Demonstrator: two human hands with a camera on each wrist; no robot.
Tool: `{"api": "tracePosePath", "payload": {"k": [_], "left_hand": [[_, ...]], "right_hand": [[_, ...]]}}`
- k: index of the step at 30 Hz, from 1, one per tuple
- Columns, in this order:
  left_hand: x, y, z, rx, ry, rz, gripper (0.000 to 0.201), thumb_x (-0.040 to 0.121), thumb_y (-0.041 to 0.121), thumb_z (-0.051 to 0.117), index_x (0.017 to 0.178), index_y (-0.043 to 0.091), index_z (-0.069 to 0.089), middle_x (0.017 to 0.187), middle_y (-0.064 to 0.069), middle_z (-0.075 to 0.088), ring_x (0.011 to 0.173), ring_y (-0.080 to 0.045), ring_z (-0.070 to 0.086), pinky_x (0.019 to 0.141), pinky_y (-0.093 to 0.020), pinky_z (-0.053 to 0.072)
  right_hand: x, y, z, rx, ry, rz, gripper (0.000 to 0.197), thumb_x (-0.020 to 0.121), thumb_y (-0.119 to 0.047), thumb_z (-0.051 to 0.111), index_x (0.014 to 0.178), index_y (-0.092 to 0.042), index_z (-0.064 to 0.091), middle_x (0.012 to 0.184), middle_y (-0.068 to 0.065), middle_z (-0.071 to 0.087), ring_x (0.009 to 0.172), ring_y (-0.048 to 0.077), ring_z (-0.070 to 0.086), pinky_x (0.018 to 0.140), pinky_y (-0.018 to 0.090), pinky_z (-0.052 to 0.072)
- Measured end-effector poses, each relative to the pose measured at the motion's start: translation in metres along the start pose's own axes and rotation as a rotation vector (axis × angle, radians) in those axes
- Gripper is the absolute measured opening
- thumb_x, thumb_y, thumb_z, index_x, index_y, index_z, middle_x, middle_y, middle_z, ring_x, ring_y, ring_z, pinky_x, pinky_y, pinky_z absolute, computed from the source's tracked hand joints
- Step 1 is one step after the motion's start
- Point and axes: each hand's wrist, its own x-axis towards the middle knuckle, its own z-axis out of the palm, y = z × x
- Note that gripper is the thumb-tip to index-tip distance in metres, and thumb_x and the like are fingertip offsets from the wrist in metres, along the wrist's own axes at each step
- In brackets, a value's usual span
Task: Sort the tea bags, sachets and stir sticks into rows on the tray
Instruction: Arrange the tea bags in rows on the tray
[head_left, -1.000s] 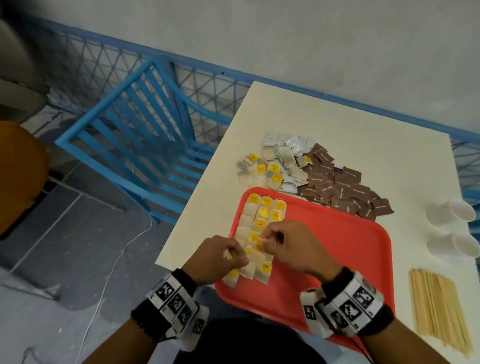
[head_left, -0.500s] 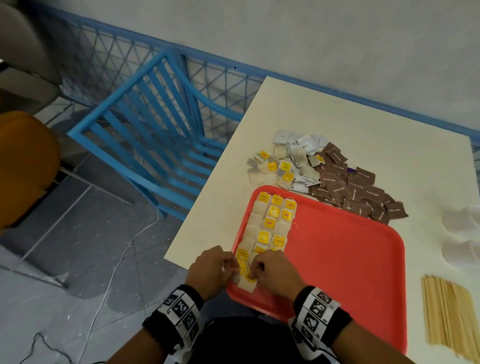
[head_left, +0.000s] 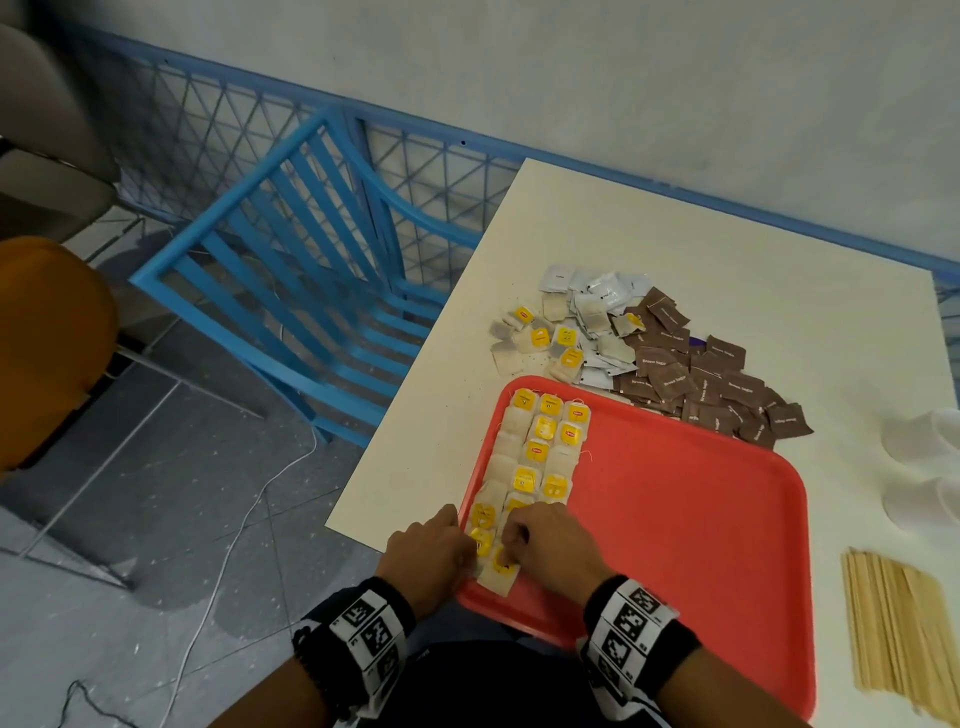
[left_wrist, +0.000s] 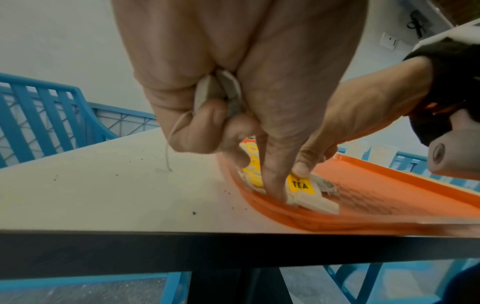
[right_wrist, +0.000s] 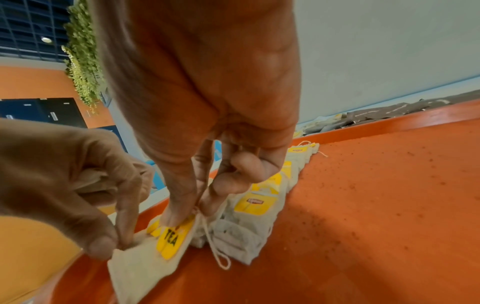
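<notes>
A red tray (head_left: 685, 499) lies on the white table (head_left: 675, 249), with rows of yellow-tagged tea bags (head_left: 540, 452) along its left side. Both hands are at the tray's near left corner, on the nearest tea bag (head_left: 500, 572). My right hand (head_left: 543, 545) pinches that bag's yellow "TEA" tag (right_wrist: 171, 238) and string between thumb and forefinger. My left hand (head_left: 434, 556) presses one straight finger on the bag (left_wrist: 314, 202), while its other fingers curl round spare tea bags (left_wrist: 218, 90). Stir sticks (head_left: 904, 629) lie right of the tray.
Beyond the tray are loose tea bags (head_left: 545, 338), white sachets (head_left: 602, 296) and a heap of brown sachets (head_left: 706, 384). White cups (head_left: 930, 467) lie at the right edge. A blue chair (head_left: 291, 291) stands left of the table. The tray's right part holds nothing.
Both hands have come down and nearer me, from above the middle of the tea bag rows to the tray's near left corner, with the tea bag now lying on the tray.
</notes>
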Motion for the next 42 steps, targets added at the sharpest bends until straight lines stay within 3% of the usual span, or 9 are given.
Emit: {"api": "tracePosePath", "payload": {"k": [14, 20, 23, 25, 27, 29, 35, 39, 42], "left_hand": [[-0.001, 0.004, -0.002, 0.052, -0.027, 0.017, 0.020, 0.098, 0.037, 0.050, 0.108, 0.029, 0.065, 0.115, 0.003, 0.045, 0.095, -0.026, 0.059, 0.075, -0.035, 0.045], [-0.001, -0.001, 0.004, 0.011, -0.038, -0.002, 0.019, 0.095, 0.042, 0.055, 0.106, 0.029, 0.065, 0.111, 0.004, 0.048, 0.093, -0.023, 0.059, 0.084, -0.040, 0.052], [-0.001, -0.004, -0.006, -0.321, 0.087, -0.018, 0.022, 0.094, 0.049, 0.058, 0.096, 0.029, 0.066, 0.094, 0.007, 0.055, 0.080, -0.010, 0.057, 0.077, -0.031, 0.051], [-0.002, 0.001, -0.027, -0.844, 0.121, -0.100, 0.031, 0.098, 0.048, 0.052, 0.097, 0.021, 0.068, 0.082, 0.003, 0.063, 0.064, -0.010, 0.056, 0.061, -0.031, 0.049], [0.000, 0.011, -0.048, -1.525, -0.083, -0.211, 0.058, 0.098, 0.059, 0.038, 0.115, 0.010, 0.065, 0.083, -0.008, 0.063, 0.058, -0.019, 0.057, 0.049, -0.028, 0.045], [0.005, 0.020, -0.063, -1.901, -0.277, -0.213, 0.079, 0.092, 0.071, 0.031, 0.126, 0.006, 0.061, 0.089, -0.016, 0.063, 0.065, -0.027, 0.063, 0.051, -0.031, 0.051], [0.023, 0.058, -0.084, -1.995, -0.422, -0.093, 0.082, 0.090, 0.074, 0.027, 0.108, 0.005, 0.067, 0.087, -0.015, 0.061, 0.066, -0.023, 0.067, 0.062, -0.033, 0.059], [0.031, 0.076, -0.086, -2.073, -0.338, -0.121, 0.085, 0.088, 0.077, 0.029, 0.121, 0.005, 0.060, 0.093, -0.015, 0.063, 0.081, -0.026, 0.067, 0.064, -0.032, 0.057], [0.035, 0.080, -0.083, -2.071, -0.263, -0.128, 0.093, 0.082, 0.082, 0.033, 0.129, 0.005, 0.057, 0.116, -0.025, 0.064, 0.100, -0.033, 0.063, 0.081, -0.039, 0.054]], "right_hand": [[-0.009, -0.001, -0.001, -0.104, -0.035, -0.006, 0.015, 0.086, -0.034, 0.070, 0.095, -0.027, 0.060, 0.098, -0.009, 0.047, 0.101, 0.018, 0.054, 0.081, 0.034, 0.047], [-0.010, -0.006, 0.000, -0.098, 0.034, -0.065, 0.009, 0.092, -0.027, 0.060, 0.100, -0.024, 0.064, 0.108, -0.003, 0.056, 0.105, 0.019, 0.055, 0.084, 0.035, 0.048], [-0.015, -0.005, -0.019, -0.027, 0.099, -0.057, 0.008, 0.092, -0.027, 0.061, 0.097, -0.026, 0.067, 0.101, -0.006, 0.058, 0.095, 0.014, 0.056, 0.081, 0.032, 0.050], [-0.021, -0.009, -0.041, 0.081, 0.140, -0.110, 0.005, 0.090, -0.025, 0.067, 0.093, -0.025, 0.071, 0.091, -0.009, 0.063, 0.083, 0.009, 0.058, 0.075, 0.026, 0.049], [-0.031, -0.020, -0.067, 0.211, 0.227, -0.185, 0.004, 0.090, -0.023, 0.070, 0.088, -0.025, 0.073, 0.082, -0.010, 0.066, 0.074, 0.006, 0.058, 0.066, 0.016, 0.044], [-0.041, -0.033, -0.091, 0.289, 0.335, -0.260, 0.006, 0.090, -0.022, 0.070, 0.089, -0.027, 0.073, 0.080, -0.009, 0.067, 0.071, 0.008, 0.057, 0.062, 0.014, 0.040], [-0.059, -0.048, -0.120, -0.003, 0.278, -0.359, 0.020, 0.088, -0.037, 0.065, 0.108, -0.039, 0.066, 0.093, -0.015, 0.055, 0.084, 0.001, 0.049, 0.071, 0.021, 0.044], [-0.058, -0.055, -0.113, -0.050, 0.307, -0.237, 0.034, 0.075, -0.068, 0.058, 0.079, -0.034, 0.056, 0.084, -0.013, 0.058, 0.078, 0.005, 0.051, 0.067, 0.032, 0.048], [-0.053, -0.051, -0.104, -0.002, 0.344, -0.224, 0.026, 0.083, -0.043, 0.063, 0.066, -0.025, 0.054, 0.082, -0.018, 0.061, 0.072, 0.006, 0.053, 0.066, 0.034, 0.050]]}}
